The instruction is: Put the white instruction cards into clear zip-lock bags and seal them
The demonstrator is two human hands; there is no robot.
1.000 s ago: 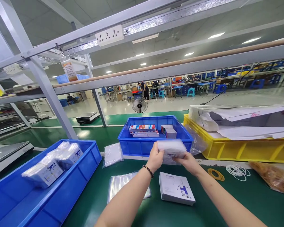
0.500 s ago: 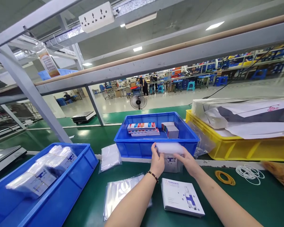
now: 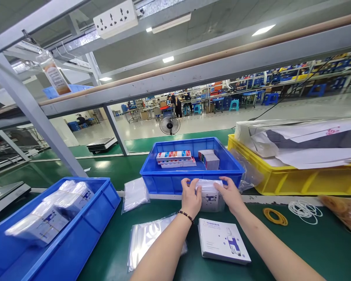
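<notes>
Against the front of the middle blue bin stands a stack of printed leaflets in a clear plastic bag (image 3: 211, 202), upright on the bench. My left hand (image 3: 190, 197) grips its upper left edge, fingers bent over the top. On the other side my right hand (image 3: 230, 195) pinches the upper right edge between thumb and fingers. The bag's top lies folded over the leaflets. Nearer to me, a loose stack of white leaflets (image 3: 224, 241) with a blue bottle picture lies flat. Flat clear plastic bags (image 3: 148, 236) lie partly under my left forearm.
The middle blue bin (image 3: 163, 182) holds printed leaflet bundles; the left blue bin (image 3: 90, 218) holds bagged stacks. Another plastic packet (image 3: 135, 193) lies between them. At right are a yellow crate (image 3: 304, 181), yellow rubber bands (image 3: 275, 217) and white bands (image 3: 305, 212). A shelf beam (image 3: 175, 78) crosses above.
The white translucent top of the bag has been folded down onto the stack. My fingers have shifted to its upper edges, and the right hand's fingers now reach over the top.
</notes>
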